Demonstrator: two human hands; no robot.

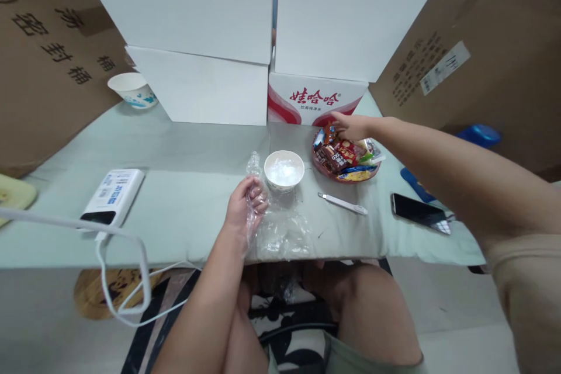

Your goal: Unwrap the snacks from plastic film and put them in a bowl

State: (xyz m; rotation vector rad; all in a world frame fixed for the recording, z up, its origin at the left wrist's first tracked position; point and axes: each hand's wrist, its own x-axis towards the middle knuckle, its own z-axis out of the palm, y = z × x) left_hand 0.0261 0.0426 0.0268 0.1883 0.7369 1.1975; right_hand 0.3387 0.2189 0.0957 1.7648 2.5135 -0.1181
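My left hand [249, 203] is closed around crumpled clear plastic film [283, 234], which spreads over the table near the front edge. Right beside that hand stands a white paper bowl [284, 170] with something clear or whitish inside; I cannot make out what. My right hand [350, 127] reaches over the back of a reddish round basket [346, 180] full of wrapped snacks [344, 153]. Its fingers are apart, with one stretched out to the left, and nothing shows in its grasp. Some of its fingertips are hard to see against the packets.
A white-handled peeler [344, 203] lies before the basket, with a phone [419, 213] farther right. At left are a power bank [113, 198] with a looping white cable [144, 269] and a paper bowl [134, 90]. White panels [210, 11] and cardboard [495, 64] wall the table in.
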